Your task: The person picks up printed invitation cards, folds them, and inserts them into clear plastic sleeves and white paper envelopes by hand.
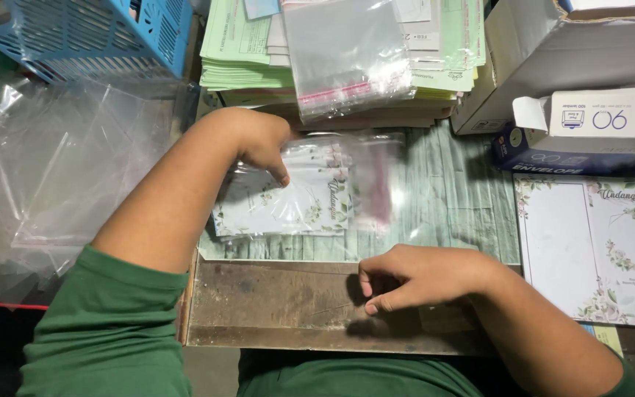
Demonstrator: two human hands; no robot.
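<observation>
The table carries the work: a pale green plank-pattern surface with a bare brown wooden strip along its near edge. At the far edge stands a stack of green and white printed sheets, with clear plastic sleeves lying on top. Loose plastic sheets lie in a heap off the left edge, below a blue plastic basket at the far left corner. Cardboard boxes and an envelope box occupy the far right corner. An open floral card lies flat at the right edge.

The floral invitation card lies at the table centre, partly inside a clear sleeve whose open end points right.

The left hand is curled, fingertips pressing the card's upper left area. The right hand rests on the wooden strip, loosely closed, thumb and fingertips pinched together; whether it grips anything cannot be told.

Procedure note: judged from this layout, keep the card flat under steady fingertip pressure and align its edges with the sleeve before sliding, to avoid creasing corners or wrinkling the film.
</observation>
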